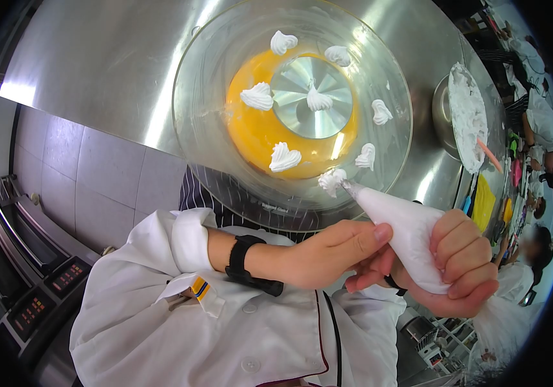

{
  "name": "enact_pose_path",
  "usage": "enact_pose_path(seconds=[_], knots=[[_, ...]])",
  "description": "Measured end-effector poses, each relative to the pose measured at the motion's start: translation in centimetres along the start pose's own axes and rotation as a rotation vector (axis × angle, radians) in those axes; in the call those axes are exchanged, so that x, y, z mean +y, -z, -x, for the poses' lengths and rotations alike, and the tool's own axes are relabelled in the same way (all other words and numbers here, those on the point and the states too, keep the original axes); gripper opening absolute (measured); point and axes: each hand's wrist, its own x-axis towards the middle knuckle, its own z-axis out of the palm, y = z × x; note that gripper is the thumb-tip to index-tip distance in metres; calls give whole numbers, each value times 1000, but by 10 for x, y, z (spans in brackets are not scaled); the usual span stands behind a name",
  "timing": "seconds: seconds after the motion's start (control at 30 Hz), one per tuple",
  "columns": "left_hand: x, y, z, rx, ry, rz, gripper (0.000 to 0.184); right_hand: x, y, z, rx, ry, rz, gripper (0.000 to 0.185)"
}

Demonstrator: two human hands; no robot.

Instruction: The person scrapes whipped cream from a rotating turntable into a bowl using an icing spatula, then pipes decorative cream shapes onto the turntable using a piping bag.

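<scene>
White jacket cloth (225, 335) lies nearest my camera, with a black wristband (241, 259) at my left wrist. On the steel counter (96, 77) sits a clear round turntable (189, 90) above a yellow ring (244, 138); white piped dollops (285, 157) surround one at its middle. Beside the turntable, on the right, a metal bowl (442, 116) holds white cream (467, 106), an orange handle (489, 155) jutting from it. A yellow cloth (483, 203) and other people (537, 248) are beyond. Nothing stands between the nozzle and the near edge dollop (332, 182), which it touches.

The piping bag (405, 229) is over the turntable's near right edge, slanting; its long axis runs from my right hand (463, 264) up and leftward to the nozzle (352, 188). My right fingers clench its wide end. My left hand (328, 255) has curled fingers, thumb against the bag's side; I cannot tell whether they grip.
</scene>
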Motion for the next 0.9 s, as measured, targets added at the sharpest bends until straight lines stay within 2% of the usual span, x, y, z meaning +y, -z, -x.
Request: enact_pose_path(seconds=[0.43, 0.53, 0.6, 0.67, 0.73, 0.77, 0.83, 0.9], knots=[[-4, 1, 3, -46, 19, -22, 52, 0, -4, -1, 72, -68, -89, 37], [-4, 0, 5, -63, 48, -32, 51, -2, -1, -2, 63, -166, -159, 38], [-6, -1, 6, -71, 26, -31, 48, -2, -1, -3, 151, -231, -312, 40], [-6, -1, 7, -78, 4, -31, 45, -2, 1, -3, 170, -206, -369, 41], [-2, 3, 11, -256, 89, -193, 31, -3, 5, -4, 188, -173, -428, 41], [-1, 6, 12, -257, 94, -199, 31, -6, 10, -3, 209, -167, -456, 41], [2, 13, 16, -316, 211, -488, 22, -9, 16, -3, 236, -147, -485, 41], [5, 25, 26, -266, 279, -548, 21, -10, 21, 0, 295, -92, -578, 37]])
